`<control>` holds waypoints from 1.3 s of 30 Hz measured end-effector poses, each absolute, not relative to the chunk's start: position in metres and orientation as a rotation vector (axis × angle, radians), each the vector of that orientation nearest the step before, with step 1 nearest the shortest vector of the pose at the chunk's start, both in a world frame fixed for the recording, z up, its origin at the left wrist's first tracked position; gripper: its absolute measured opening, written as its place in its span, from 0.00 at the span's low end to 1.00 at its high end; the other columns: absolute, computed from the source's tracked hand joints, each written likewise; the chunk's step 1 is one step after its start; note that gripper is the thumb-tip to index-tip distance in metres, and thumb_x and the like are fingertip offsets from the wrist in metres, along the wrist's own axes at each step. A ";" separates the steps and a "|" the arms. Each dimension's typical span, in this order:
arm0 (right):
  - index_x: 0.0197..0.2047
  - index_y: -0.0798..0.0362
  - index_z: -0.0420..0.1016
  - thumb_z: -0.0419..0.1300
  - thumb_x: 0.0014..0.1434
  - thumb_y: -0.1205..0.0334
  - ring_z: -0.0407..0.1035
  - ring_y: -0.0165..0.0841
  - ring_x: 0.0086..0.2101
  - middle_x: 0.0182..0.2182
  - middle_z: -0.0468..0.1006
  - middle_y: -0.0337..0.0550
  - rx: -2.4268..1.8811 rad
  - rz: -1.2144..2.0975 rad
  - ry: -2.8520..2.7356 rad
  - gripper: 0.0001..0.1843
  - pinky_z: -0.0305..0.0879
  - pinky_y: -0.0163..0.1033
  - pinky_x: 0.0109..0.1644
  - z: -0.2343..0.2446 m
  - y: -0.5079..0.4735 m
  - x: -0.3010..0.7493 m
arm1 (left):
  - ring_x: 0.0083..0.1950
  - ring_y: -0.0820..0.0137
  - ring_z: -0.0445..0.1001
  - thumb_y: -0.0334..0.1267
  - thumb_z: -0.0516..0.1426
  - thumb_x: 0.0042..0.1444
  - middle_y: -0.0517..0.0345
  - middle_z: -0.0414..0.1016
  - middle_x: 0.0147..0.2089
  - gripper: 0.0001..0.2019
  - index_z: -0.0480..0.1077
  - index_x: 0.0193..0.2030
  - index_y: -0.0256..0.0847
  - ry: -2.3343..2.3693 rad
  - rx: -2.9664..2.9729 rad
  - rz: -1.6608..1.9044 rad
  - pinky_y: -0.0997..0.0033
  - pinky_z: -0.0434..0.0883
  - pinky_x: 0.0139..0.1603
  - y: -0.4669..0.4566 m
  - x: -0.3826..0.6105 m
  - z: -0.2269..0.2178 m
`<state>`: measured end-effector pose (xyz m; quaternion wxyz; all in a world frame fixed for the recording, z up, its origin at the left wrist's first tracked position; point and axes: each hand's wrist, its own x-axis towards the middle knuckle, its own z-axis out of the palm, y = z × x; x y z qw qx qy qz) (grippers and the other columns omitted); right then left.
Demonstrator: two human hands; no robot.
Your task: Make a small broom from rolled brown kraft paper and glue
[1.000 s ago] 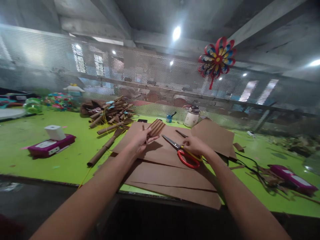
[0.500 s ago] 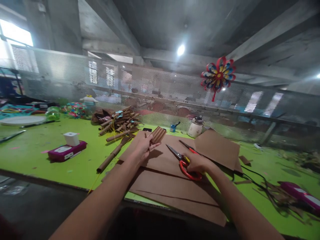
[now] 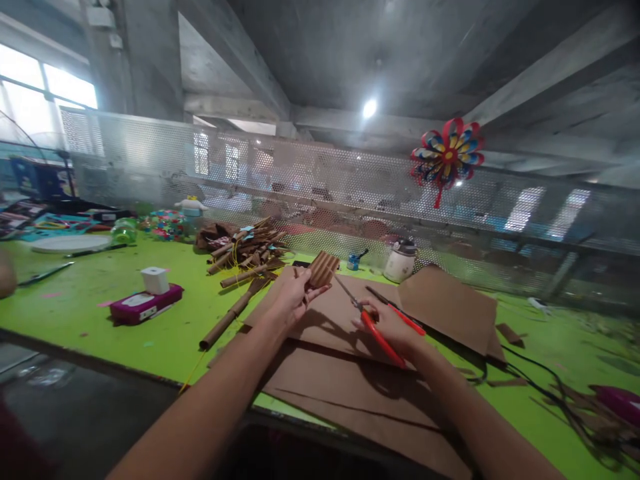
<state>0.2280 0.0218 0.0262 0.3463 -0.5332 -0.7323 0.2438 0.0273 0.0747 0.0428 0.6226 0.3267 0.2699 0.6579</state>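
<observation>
We found scissors [image 3: 373,326] with metal blades [image 3: 346,289] and smooth plastic handles [image 3: 385,343], a ridged corrugated-cardboard piece [image 3: 324,269], matt cardboard sheets [image 3: 330,370], and a perforated metal screen [image 3: 320,160].

Red-handled scissors [image 3: 376,333] point toward ridged brown cardboard [image 3: 324,268].

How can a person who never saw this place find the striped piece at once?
On the green table, find the brown sheets in front of the person. Over them, the left hand holds the striped piece. It is small, with light and dark stripes, while the larger sheets look plain.
</observation>
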 end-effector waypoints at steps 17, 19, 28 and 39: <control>0.43 0.52 0.71 0.55 0.50 0.48 0.67 0.34 0.30 0.31 0.75 0.42 -1.500 0.206 -2.040 0.20 0.60 0.34 0.31 0.041 -0.002 0.205 | 0.41 0.63 0.74 0.29 0.49 0.56 0.41 0.73 0.41 0.07 0.67 0.36 0.28 0.610 0.746 1.452 0.54 0.73 0.42 0.072 0.038 0.038; 0.43 0.51 0.71 0.55 0.50 0.47 0.67 0.34 0.30 0.31 0.75 0.42 -1.490 0.192 -2.042 0.21 0.60 0.34 0.31 0.042 -0.003 0.205 | 0.41 0.64 0.74 0.29 0.49 0.56 0.41 0.73 0.41 0.07 0.67 0.37 0.29 0.603 0.745 1.442 0.54 0.73 0.42 0.072 0.038 0.038; 0.44 0.52 0.70 0.53 0.52 0.49 0.67 0.34 0.29 0.31 0.75 0.41 -1.469 0.190 -2.057 0.21 0.60 0.34 0.31 0.037 0.002 0.207 | 0.41 0.63 0.74 0.30 0.49 0.56 0.41 0.74 0.41 0.07 0.67 0.37 0.29 0.592 0.787 1.424 0.53 0.73 0.43 0.075 0.036 0.034; 0.46 0.53 0.70 0.51 0.53 0.51 0.67 0.34 0.27 0.30 0.76 0.42 -1.545 0.233 -2.044 0.21 0.59 0.35 0.30 0.048 -0.007 0.201 | 0.37 0.63 0.75 0.29 0.49 0.56 0.42 0.74 0.38 0.07 0.67 0.37 0.29 0.605 0.775 1.438 0.52 0.73 0.42 0.075 0.036 0.035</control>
